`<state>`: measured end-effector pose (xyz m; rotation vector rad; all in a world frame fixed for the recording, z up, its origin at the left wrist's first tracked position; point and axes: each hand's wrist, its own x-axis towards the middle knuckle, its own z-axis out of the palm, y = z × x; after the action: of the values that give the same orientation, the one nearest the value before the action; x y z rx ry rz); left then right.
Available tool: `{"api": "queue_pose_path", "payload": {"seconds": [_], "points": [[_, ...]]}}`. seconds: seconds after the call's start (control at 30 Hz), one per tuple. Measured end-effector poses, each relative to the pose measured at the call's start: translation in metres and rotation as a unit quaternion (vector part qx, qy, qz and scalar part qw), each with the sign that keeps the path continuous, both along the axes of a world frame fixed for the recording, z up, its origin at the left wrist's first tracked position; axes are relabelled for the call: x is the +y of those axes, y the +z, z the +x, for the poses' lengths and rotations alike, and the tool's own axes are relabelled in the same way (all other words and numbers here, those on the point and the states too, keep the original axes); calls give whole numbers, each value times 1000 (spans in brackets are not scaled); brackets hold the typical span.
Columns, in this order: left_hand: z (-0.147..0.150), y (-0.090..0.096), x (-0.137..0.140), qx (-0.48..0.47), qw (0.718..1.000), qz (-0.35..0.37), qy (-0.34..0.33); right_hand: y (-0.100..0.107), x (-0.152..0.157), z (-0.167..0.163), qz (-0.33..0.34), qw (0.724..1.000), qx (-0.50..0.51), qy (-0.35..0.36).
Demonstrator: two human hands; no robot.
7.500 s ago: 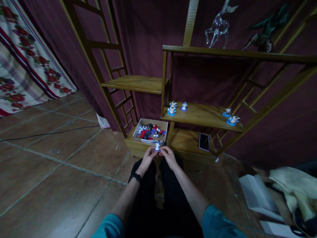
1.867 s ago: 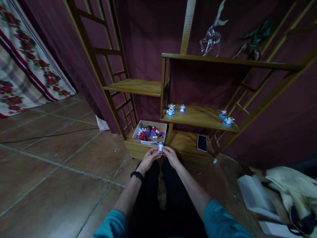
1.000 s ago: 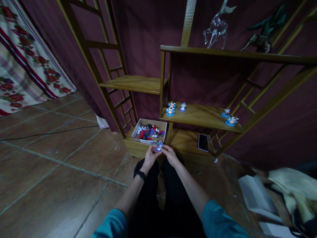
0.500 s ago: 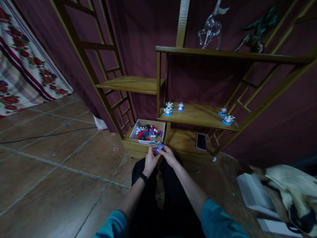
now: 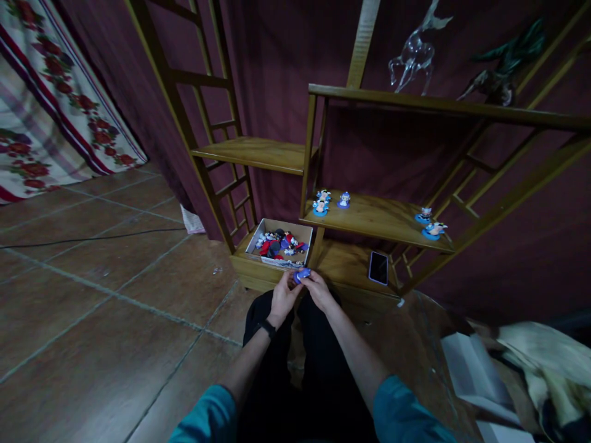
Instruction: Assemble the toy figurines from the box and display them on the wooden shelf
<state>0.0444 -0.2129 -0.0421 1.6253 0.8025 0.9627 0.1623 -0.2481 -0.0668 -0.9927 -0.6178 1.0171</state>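
Between my two hands, just in front of the cabinet's lower ledge, is a small purple figurine (image 5: 301,275). My left hand (image 5: 283,296) has its fingers closed on the figurine's left side. From the other side, my right hand (image 5: 318,290) pinches it too. Right beyond my fingers stands a shallow cardboard box (image 5: 302,232) with several small figurines in red, white, grey and purple lying jumbled inside. On the shelf above, two blue-based figurines (image 5: 320,207) stand at the left beside a purple-based figurine (image 5: 343,200). Two more blue-based figurines (image 5: 434,231) stand at the right end.
A phone (image 5: 378,268) lies on the lower ledge (image 5: 341,261). The wooden shelf unit (image 5: 253,154) carries a clear deer statuette (image 5: 413,58) and a dark green statuette (image 5: 503,67) up top. White boxes (image 5: 475,369) and cloth (image 5: 549,351) lie at the right; a cable (image 5: 92,238) crosses the floor.
The view has shifted a little, moving the shelf slightly right in the picture. The purple figurine has turned in my fingers, and both hands still hold it.
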Motion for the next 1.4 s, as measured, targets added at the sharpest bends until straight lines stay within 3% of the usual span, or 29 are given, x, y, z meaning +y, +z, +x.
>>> {"api": "queue_pose_path", "payload": {"seconds": [0.7,1.4], "points": [[-6,-1,2,-8,1000,17,6,-2,-2,1,0,1000,-17,25],[-6,-14,6,34,995,94,21,1,-4,-1,6,999,-30,26]]}}
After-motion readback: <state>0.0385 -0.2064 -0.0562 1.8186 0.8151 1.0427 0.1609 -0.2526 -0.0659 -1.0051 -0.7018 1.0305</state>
